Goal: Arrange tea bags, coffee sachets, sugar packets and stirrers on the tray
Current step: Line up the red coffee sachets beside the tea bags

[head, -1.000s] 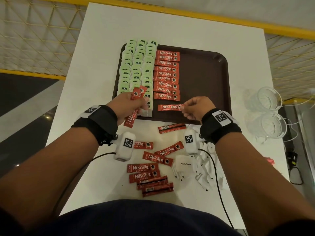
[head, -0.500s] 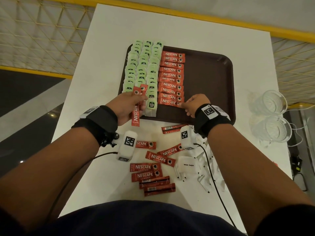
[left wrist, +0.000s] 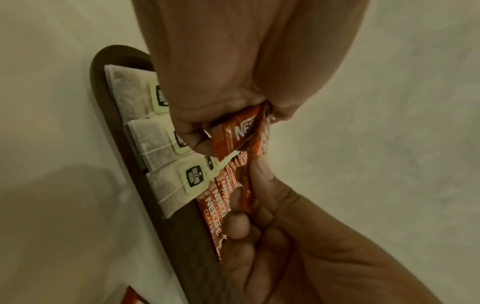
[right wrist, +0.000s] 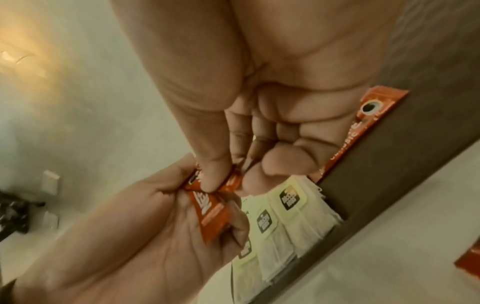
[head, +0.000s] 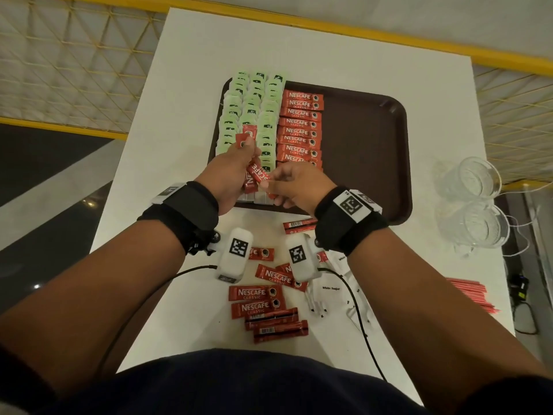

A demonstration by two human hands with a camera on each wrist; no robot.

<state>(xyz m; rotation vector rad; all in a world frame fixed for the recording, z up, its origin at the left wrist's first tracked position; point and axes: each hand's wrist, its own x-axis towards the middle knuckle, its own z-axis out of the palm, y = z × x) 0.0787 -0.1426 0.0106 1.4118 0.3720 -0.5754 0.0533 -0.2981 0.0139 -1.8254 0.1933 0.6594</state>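
A brown tray [head: 374, 151] holds rows of green-tagged tea bags [head: 251, 109] at its left and a column of red coffee sachets [head: 300, 124] beside them. My left hand [head: 232, 175] grips a small bundle of coffee sachets [head: 250, 136] above the tray's near left corner. My right hand [head: 294, 187] has come up against it and pinches the near end of one sachet [head: 260, 178] from that bundle. In the left wrist view the bundle [left wrist: 233, 133] sits between my curled fingers. In the right wrist view thumb and forefinger pinch the sachet [right wrist: 228, 183].
Loose coffee sachets [head: 257, 295] and white sugar packets [head: 332, 289] lie on the white table [head: 191, 85] near me. Red stirrers [head: 469, 292] lie at the right edge. Two glass cups [head: 475, 199] stand to the right of the tray.
My right hand laid a sachet at the foot of the coffee column, then moved left to the bundle in my left hand and took hold of one sachet.
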